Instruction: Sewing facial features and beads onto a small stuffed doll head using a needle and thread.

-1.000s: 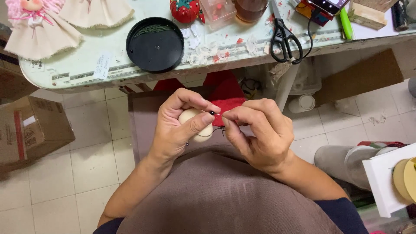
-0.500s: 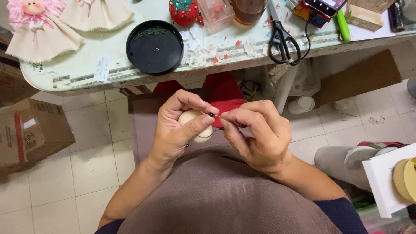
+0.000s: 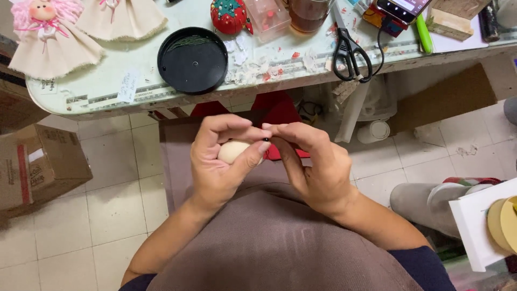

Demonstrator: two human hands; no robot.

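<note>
Near the middle of the frame, above the person's lap, the left hand [image 3: 218, 167] holds a small cream-coloured ball [image 3: 232, 152]; its fingers [image 3: 226, 125] curl over the top of the ball and the thumb presses on it from below. The right hand [image 3: 318, 167] is just beside it, and its fingers [image 3: 285, 131] are pinched narrow on a tiny black bead [image 3: 265, 139] that sits at the right side of the ball. The fingertips of both hands touch each other above the ball.

At the top of the frame stands the pale green table [image 3: 97, 91]. On it, in the upper left, lies a cloth doll with pink yarn hair and a cream dress [image 3: 48, 37]. To the right of the doll is a round black plastic lid [image 3: 192, 59], then a red strawberry-shaped pincushion [image 3: 229, 15]. Black-handled scissors [image 3: 350, 51] lie further right, near the table edge. A brown cardboard box [image 3: 37, 167] stands on the tiled floor [image 3: 113, 199] at the left.
</note>
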